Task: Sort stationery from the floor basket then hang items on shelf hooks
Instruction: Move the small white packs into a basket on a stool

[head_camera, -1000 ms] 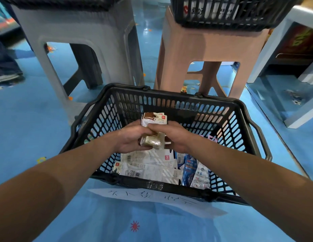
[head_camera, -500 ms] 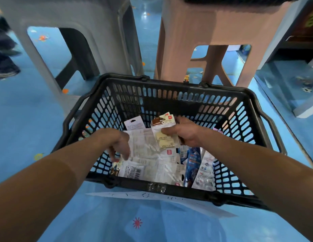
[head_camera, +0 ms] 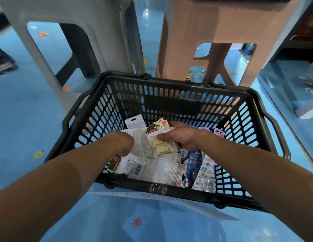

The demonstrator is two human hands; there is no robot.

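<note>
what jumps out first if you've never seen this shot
A black basket on the blue floor fills the middle, holding stationery packets. Over it the right hand pinches a clear packet of yellow pieces; the left hand reaches into the pile. A grey stool and pink stool stand behind.

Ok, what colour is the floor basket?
The basket is black, seen in the head view.

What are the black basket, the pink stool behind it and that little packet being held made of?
Black basket: moulded plastic, matte, judging by its slotted walls. Pink stool: likely moulded plastic, dull sheen. Packet in the right hand: clear glossy film, crinkled with glare, over a printed card.
</note>
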